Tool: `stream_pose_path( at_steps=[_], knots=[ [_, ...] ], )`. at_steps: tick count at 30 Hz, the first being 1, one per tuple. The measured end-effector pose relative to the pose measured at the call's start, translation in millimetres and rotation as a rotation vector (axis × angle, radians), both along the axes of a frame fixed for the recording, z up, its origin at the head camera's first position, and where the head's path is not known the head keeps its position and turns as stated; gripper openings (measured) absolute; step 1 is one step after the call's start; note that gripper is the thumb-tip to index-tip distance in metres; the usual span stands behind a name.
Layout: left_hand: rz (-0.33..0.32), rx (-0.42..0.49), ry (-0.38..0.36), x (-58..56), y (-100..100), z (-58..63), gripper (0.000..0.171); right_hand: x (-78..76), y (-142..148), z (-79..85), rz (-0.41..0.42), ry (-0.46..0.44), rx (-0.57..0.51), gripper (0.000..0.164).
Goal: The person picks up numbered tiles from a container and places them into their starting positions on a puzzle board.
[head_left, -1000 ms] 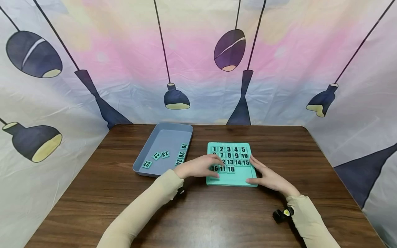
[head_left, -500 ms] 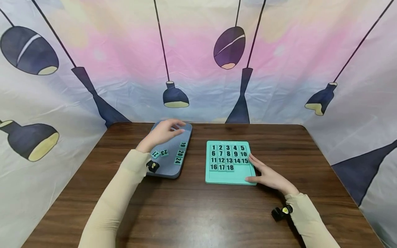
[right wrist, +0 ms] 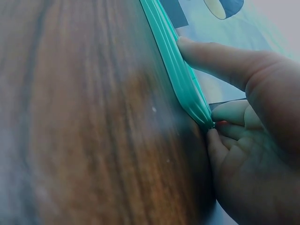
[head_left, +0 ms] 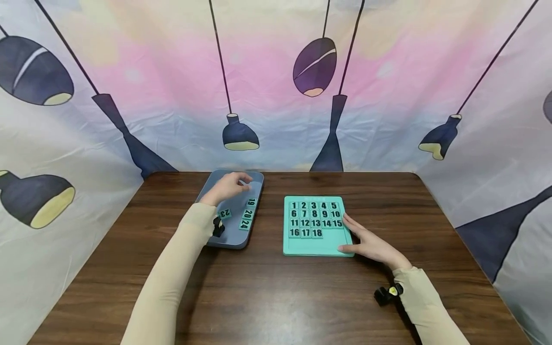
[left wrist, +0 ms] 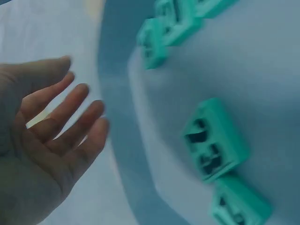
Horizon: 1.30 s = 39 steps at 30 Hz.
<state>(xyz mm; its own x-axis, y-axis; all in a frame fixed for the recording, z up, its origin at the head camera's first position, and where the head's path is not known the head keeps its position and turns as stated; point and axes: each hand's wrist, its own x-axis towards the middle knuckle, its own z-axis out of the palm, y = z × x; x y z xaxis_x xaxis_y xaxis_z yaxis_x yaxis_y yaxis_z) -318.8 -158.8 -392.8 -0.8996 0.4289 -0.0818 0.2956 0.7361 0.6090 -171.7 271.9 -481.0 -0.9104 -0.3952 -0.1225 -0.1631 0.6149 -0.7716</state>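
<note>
My left hand is over the blue-grey tray, fingers loosely bent, nothing between them. Number tiles lie in the tray: 19, 20 and 24 along its right side, and 23 beside my wrist. Other tiles are hidden under the forearm. In the left wrist view, tile 23 lies apart from the fingers. A turquoise number board carries tiles 1 to 18 in rows, its bottom strip bare. My right hand holds its near right corner, thumb on the rim, fingers along the side.
Tray and board stand apart on a dark wooden table. A cloth backdrop printed with lamps rises behind the table's far edge. Each wrist wears a small black camera, such as the right one.
My left hand has gone from over the board to the tray at left, then drawn slightly nearer. My right hand stays at the board's corner, and the view has shifted a little.
</note>
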Motion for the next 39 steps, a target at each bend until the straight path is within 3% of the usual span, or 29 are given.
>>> stream_pose_path(
  at_steps=[4, 11, 14, 19, 24, 30, 36, 39],
  knots=[
    [-0.021, -0.031, -0.006, -3.7, 2, -11.7, 0.037, 0.6, 0, 0.9, -0.008, 0.004, -0.008, 0.103],
    [-0.115, -0.097, -0.138, -4.3, 0, -22.6, 0.050, -0.2, -1, 0.8, 0.003, 0.000, -0.004, 0.103],
    [-0.130, -0.126, -0.132, -4.5, -1, -26.0, 0.049, -1.1, -2, 1.6, -0.001, 0.000, -0.010, 0.103],
    [-0.084, -0.156, -0.052, -6.1, -3, -31.6, 0.041, -1.8, -2, 1.7, -0.002, 0.000, -0.007, 0.102],
    [0.009, -0.177, -0.017, -6.2, -5, -34.2, 0.024, -0.7, -2, 0.7, -0.005, -0.005, -0.010, 0.103],
    [0.132, -0.220, 0.015, -3.2, -6, -33.8, 0.028, 0.0, -1, 2.8, -0.003, 0.000, -0.011, 0.103],
    [0.127, -0.206, 0.002, -3.0, -10, -34.4, 0.034, -0.5, -1, 0.7, 0.004, 0.008, -0.009, 0.103],
    [0.061, -0.205, -0.009, -6.1, -12, -31.2, 0.046, -1.5, -1, 0.1, 0.011, 0.010, -0.003, 0.102]
  ],
)
